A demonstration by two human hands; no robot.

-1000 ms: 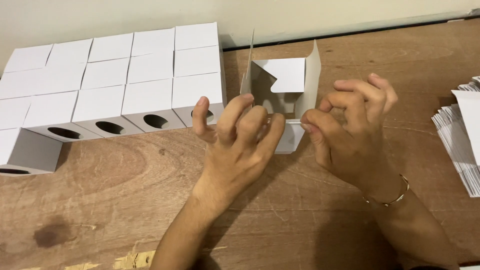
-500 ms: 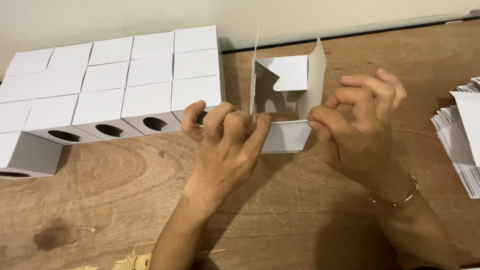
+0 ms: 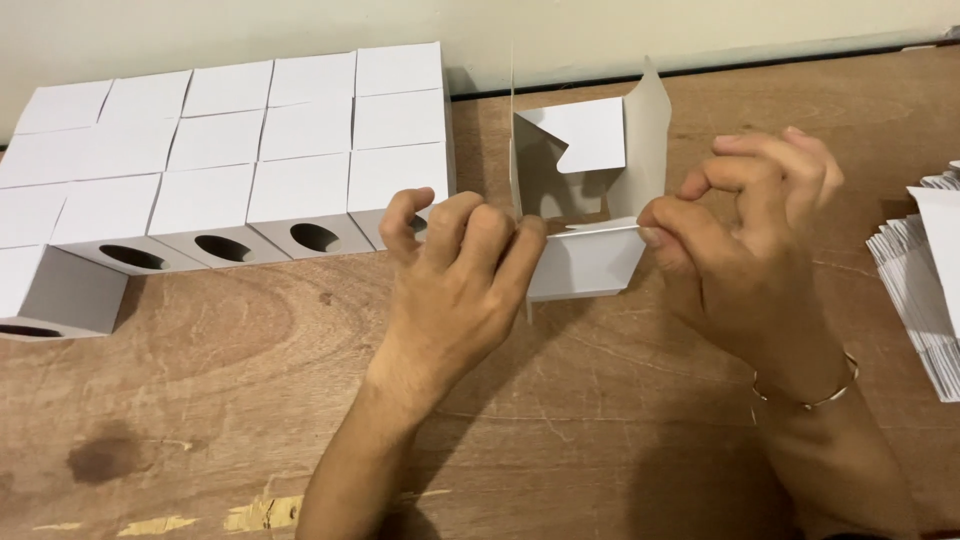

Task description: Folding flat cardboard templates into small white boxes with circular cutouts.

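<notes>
I log: half-folded white box [image 3: 585, 215] on wooden counter [image 3: 250, 400], left hand [image 3: 465, 275] and right hand [image 3: 745, 235] pinching its front flap. Finished boxes [image 3: 250, 150] left; flat stack [image 3: 925, 290] right.

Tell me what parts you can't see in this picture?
Head view:
- Open box: its left near corner is hidden behind the left hand; the bottom inside is in shadow.
- Right hand: its fingertips curl out of sight.
- Paper stack: cut off by the right edge.
- Finished boxes: cut off by the left edge.
</notes>
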